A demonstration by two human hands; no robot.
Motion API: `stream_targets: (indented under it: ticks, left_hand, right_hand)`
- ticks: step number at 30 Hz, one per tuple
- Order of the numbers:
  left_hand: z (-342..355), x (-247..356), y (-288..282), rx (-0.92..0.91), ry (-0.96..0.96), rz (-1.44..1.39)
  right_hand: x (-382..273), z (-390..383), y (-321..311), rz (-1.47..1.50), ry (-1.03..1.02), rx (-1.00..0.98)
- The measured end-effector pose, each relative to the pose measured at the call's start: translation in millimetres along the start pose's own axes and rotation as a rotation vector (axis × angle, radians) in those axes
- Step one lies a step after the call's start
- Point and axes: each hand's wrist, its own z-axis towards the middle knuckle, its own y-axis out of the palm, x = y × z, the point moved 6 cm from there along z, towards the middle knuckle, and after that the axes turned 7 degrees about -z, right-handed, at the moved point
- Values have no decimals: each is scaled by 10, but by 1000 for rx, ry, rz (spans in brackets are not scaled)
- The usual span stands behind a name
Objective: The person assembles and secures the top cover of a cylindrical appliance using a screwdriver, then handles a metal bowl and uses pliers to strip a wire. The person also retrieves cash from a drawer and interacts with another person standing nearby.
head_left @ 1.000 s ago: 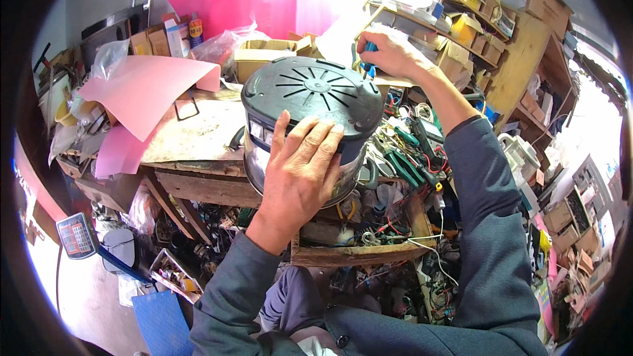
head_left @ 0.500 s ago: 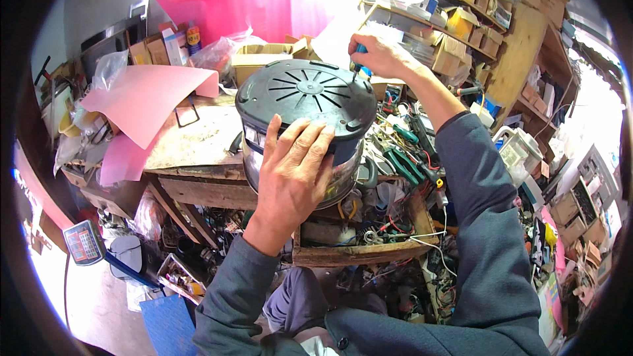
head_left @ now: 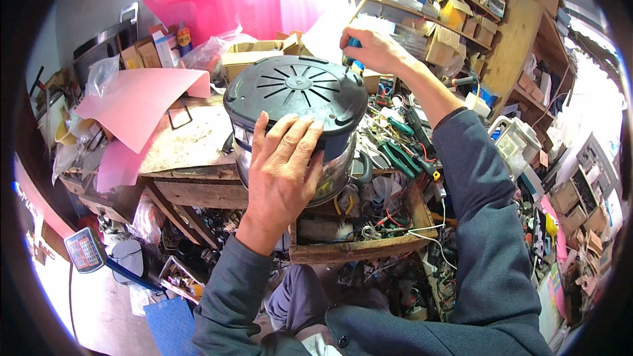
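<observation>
A round appliance, its metal body topped by a black plastic base with slots fanning out from the middle, stands upside down on the bench edge. My left hand rests on the near side of this base, fingers stretched over its rim. Closed round the blue handle of a screwdriver, my right hand is above the base's far right edge. The screwdriver points down at that edge; whether its tip sits in a screw I cannot tell.
A drawer full of cables and parts juts out below the appliance. Pliers and other tools crowd the bench to the right. Pink sheet lies on the left; a cardboard box stands behind. Boxes fill the shelves.
The whole scene has shifted slightly left in the view. Both hands keep their places on and above the base, and the right hand still holds the screwdriver.
</observation>
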Motion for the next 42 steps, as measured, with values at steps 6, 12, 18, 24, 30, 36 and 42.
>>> stream_targets:
  ticks: [6, 12, 18, 24, 30, 36, 42]
  left_hand:
    - [12, 7, 3, -12, -3, 3]
    - [22, 26, 19, -15, 4, 1]
    - [5, 2, 0, -21, -8, 12]
    - [6, 16, 30, -18, 5, 1]
    - [18, 9, 23, -30, 26, 37]
    - [9, 8, 16, -37, 26, 51]
    - [5, 14, 11, -44, 27, 83]
  right_hand:
    - [-58, 32, 39, -16, -59, 12]
    - [1, -1, -41, -10, -12, 38]
    - [-146, -29, -54, -58, -5, 41]
    - [-7, 14, 29, -64, -86, 16]
    - [-112, 243, 134, -225, -81, -30]
    - [-65, 208, 132, 69, -22, -133]
    - [-36, 130, 219, -176, -37, 104]
